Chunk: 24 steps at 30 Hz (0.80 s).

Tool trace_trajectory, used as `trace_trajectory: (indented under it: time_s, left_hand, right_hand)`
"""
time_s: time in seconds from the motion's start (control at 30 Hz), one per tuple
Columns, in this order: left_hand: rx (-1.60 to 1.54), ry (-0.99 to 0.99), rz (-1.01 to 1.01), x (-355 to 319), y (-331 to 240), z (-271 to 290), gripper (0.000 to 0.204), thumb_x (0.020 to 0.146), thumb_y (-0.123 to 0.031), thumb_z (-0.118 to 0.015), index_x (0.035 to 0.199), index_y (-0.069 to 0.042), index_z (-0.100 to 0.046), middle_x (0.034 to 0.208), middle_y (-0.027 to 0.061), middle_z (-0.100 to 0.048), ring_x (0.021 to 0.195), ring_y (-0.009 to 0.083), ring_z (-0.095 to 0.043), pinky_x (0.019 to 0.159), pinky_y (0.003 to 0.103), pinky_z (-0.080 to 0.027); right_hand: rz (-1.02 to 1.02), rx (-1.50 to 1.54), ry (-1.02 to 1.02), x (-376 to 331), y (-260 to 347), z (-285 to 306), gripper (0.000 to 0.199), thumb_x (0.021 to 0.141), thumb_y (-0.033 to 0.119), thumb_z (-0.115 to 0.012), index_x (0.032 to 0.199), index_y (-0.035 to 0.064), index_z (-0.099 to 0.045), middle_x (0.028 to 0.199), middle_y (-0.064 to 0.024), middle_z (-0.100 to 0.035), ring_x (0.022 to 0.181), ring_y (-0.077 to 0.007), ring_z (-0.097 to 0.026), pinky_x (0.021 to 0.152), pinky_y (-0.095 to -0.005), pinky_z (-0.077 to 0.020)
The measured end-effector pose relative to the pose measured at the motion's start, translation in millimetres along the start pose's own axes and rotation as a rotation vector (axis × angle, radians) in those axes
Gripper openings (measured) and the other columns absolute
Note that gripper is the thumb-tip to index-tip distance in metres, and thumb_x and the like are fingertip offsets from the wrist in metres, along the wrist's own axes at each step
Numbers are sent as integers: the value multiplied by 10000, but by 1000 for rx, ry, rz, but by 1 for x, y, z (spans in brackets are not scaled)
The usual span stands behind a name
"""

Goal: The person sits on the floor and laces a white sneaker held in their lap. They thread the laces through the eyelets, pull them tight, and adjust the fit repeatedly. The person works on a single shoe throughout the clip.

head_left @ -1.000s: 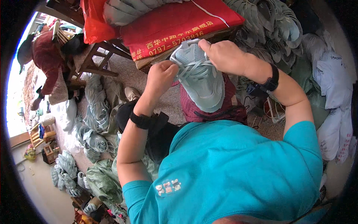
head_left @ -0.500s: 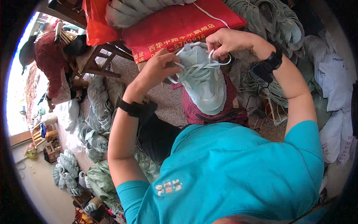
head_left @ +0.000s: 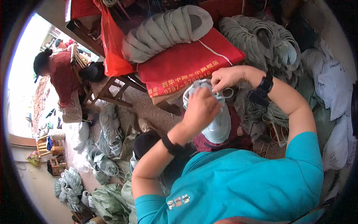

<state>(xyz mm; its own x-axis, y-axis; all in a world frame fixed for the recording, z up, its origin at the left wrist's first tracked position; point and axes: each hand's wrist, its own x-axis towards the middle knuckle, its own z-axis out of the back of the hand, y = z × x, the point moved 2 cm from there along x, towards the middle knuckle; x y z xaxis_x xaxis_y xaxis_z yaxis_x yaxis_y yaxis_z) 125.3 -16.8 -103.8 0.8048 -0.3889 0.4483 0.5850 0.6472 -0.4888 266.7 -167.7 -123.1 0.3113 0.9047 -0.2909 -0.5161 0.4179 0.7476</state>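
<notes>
A pale mint-grey sneaker [head_left: 217, 128] rests on a dark red quilted cloth [head_left: 241, 139] in front of me, its toe toward my body. My right hand [head_left: 230, 79] is closed in a pinch on the white shoelace [head_left: 228, 93], and a loop of it stands out beside the fingers. Across the sneaker's laced part reaches my left hand [head_left: 203, 106], its fingers curled closed at the shoelace. Its back hides most of the lacing and its own fingertips.
Beyond the sneaker, a red-covered stool [head_left: 186, 72] carries a row of nested grey shoe pieces [head_left: 167, 33]. More bundled pieces [head_left: 261, 43] lie at the far right, by white sacks [head_left: 332, 86]. A red plastic bag [head_left: 113, 48] hangs left of the stool. Another person [head_left: 63, 74] sits far left.
My left hand has moved right, from the sneaker's left side to over its laces, near my right hand. The lace, spread wide between my hands before, is drawn together. The view has shifted.
</notes>
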Motion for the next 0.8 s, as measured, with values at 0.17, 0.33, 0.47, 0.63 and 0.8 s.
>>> trace_trajectory:
  time_s: [0.17, 0.33, 0.47, 0.63, 0.8]
  left_hand:
    - [-111, 35, 72, -36, -5, 12, 121, 738, -135, -737, 812, -88, -654, 897, 95, -537, 892, 312, -534, 763, 421, -418]
    - [-503, -483, 488, -67, 44, 8, 145, 878, -42, -601, 1018, -13, -577, 940, 90, -545, 876, 169, -537, 757, 296, -449]
    - [-804, -449, 796, -84, 77, -3, 227, 979, -146, -519, 1127, 18, -569, 945, 38, -593, 848, 97, -530, 778, 243, -450]
    - [-833, -450, 769, -84, 74, -8, 267, 984, -184, -537, 1152, 21, -573, 1007, 43, -615, 873, 75, -543, 761, 224, -451]
    - [-1183, -199, 488, -62, -38, 94, 570, 984, -477, -426, 1158, 44, -578, 1055, 107, -606, 916, 210, -592, 825, 356, -462]
  right_hand:
    - [-320, 87, -129, 3, 11, -6, 258, 771, 251, -652, 760, -7, -671, 734, -121, -594, 704, -178, -573, 658, -325, -452]
    - [149, -594, -867, 19, 7, -35, 150, 778, 160, -633, 748, 19, -594, 788, -124, -505, 751, -282, -552, 601, -396, -460]
    - [525, -649, -841, 18, 93, -50, 119, 777, 139, -637, 762, 54, -555, 776, -103, -477, 759, -285, -547, 613, -423, -472]
    - [874, -591, -686, 3, 125, -107, 130, 738, 124, -664, 798, 65, -565, 784, -74, -491, 763, -259, -556, 652, -405, -491]
    - [360, -384, -1019, -18, 82, -79, 256, 797, 123, -666, 1014, 34, -562, 990, -117, -518, 924, -272, -542, 850, -378, -451]
